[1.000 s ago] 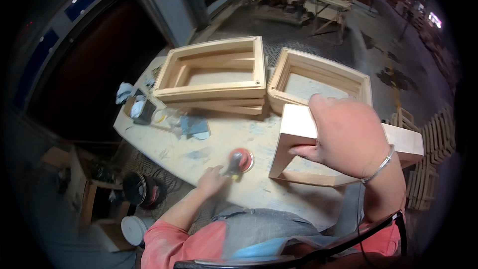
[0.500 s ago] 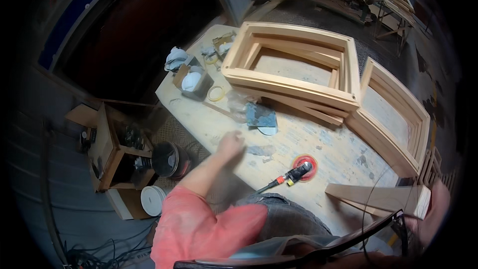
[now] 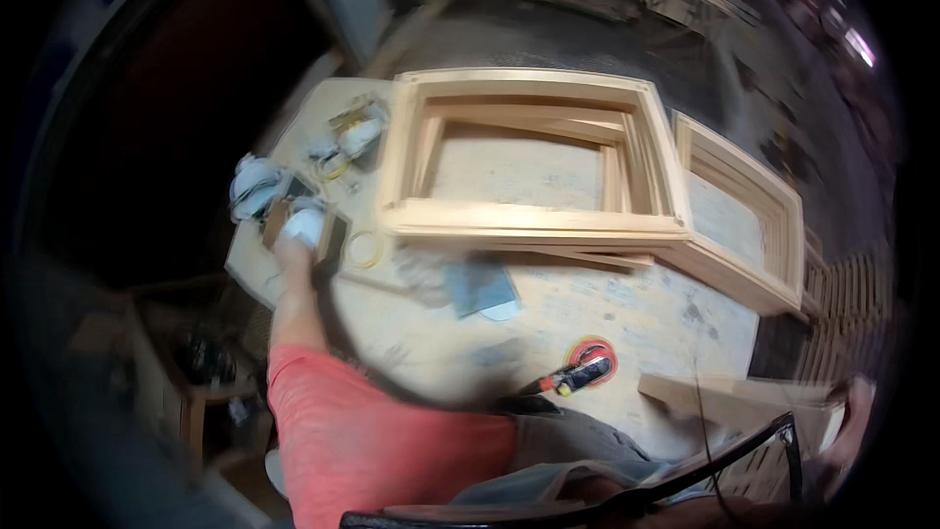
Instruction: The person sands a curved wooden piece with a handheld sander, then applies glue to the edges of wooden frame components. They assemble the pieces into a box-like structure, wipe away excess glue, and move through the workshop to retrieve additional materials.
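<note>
Head view: we looked from our own head, through the left of two side-by-side fisheyes | facing: we aimed down and forward over the worktable point(image 3: 578, 304) | close: our red sleeve point(image 3: 382, 441) loomed low; our left hand point(image 3: 296, 253) lay farther out | far: floor point(image 3: 470, 49) ran along the top | rim: edges bent, corners blackened
</note>
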`<state>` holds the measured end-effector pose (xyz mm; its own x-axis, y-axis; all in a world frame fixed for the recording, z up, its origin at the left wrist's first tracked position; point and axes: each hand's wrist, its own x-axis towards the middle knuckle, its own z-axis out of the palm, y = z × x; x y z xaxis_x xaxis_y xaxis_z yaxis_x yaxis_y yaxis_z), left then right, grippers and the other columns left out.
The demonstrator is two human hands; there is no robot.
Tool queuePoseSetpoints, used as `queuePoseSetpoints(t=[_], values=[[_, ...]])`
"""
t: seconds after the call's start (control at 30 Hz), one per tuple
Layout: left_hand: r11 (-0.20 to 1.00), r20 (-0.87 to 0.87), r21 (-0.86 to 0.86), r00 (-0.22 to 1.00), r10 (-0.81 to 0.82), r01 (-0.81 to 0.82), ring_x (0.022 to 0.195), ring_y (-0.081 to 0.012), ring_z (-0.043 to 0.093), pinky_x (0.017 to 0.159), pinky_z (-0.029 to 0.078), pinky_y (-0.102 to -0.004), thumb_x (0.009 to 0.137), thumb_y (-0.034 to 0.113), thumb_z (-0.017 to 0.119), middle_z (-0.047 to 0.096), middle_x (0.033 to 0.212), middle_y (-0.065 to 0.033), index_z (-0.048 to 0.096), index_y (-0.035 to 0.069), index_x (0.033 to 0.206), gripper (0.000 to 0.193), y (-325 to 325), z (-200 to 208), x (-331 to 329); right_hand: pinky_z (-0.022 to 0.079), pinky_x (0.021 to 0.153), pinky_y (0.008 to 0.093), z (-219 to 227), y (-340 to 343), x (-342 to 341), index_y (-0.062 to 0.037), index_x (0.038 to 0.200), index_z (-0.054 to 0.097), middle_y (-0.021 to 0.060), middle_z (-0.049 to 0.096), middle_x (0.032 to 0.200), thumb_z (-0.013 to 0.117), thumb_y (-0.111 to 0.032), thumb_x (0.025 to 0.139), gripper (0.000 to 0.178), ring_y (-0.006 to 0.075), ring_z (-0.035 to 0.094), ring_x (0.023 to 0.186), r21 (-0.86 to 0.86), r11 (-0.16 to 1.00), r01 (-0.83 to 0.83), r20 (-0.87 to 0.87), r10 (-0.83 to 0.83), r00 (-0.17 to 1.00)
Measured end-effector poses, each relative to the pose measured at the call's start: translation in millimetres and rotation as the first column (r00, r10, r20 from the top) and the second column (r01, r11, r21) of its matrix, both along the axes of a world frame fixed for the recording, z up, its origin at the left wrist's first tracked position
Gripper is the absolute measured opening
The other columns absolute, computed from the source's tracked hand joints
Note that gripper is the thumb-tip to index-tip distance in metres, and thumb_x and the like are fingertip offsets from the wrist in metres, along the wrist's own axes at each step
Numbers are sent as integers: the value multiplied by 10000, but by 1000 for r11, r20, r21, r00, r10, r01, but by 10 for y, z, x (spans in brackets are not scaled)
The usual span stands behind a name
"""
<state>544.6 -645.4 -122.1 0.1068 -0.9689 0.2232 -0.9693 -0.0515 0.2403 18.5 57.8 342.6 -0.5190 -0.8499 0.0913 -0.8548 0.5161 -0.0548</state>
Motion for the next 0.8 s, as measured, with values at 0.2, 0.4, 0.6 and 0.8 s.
queuePoseSetpoints(t=[0.2, 0.4, 0.6, 0.8], values=[[937, 152, 235, 962, 228, -259, 1015, -376, 593, 868, 467, -461, 890, 365, 510, 609, 1114, -236, 589, -26, 1121, 461, 269, 862, -712, 410, 614, 328, -366, -96, -211, -105, 725, 570, 48, 589, 729, 855, -568, 348, 661, 251, 580, 660, -104, 989, -109, 102, 120, 988], [963, 98, 33, 959, 264, -269, 1000, -368, 587, 857, 466, -449, 893, 312, 535, 601, 1101, -251, 565, -56, 1146, 448, -10, 691, -113, 428, 621, 329, -268, -321, -292, -95, 752, 582, 46, 583, 722, 841, -581, 370, 670, 254, 577, 673, -147, 963, -226, 104, 242, 965], [960, -114, -256, 990, 87, -114, 987, -362, 582, 848, 465, -439, 895, 268, 556, 594, 1090, -263, 544, -81, 1166, 442, 62, 449, 311, 406, 569, 326, -244, -301, -201, -117, 713, 580, 34, 545, 657, 833, -548, 397, 591, 244, 546, 627, -183, 963, -197, 66, 212, 975], [945, -907, -182, 326, -269, 273, 1039, -262, 545, 850, 463, -380, 919, 198, 552, 547, 1164, -159, 448, -28, 1268, 429, 1147, 1067, -1313, 410, 570, 349, -250, -131, -83, -104, 731, 556, 64, 550, 664, 824, -551, 417, 609, 290, 553, 635, -140, 984, -113, 32, 118, 992]])
